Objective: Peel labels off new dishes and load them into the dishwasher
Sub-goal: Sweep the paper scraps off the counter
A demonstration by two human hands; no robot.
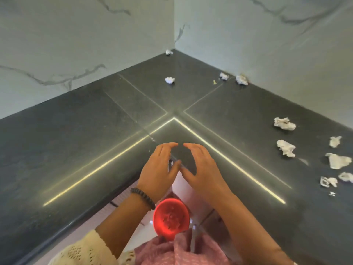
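Two hands cup something clear at the counter's inner corner

The left hand (159,167) and right hand (200,165) curve toward each other, fingertips nearly meeting, around what looks like a transparent dish (181,161); whether they actually grip it I cannot tell. Crumpled white paper scraps (284,123) lie scattered over the dark countertop (76,140). A red bowl (171,219) sits below, against the pink clothing. No writing or label is legible.

Dark grey counter (76,142), grey-veined white wall (76,44)
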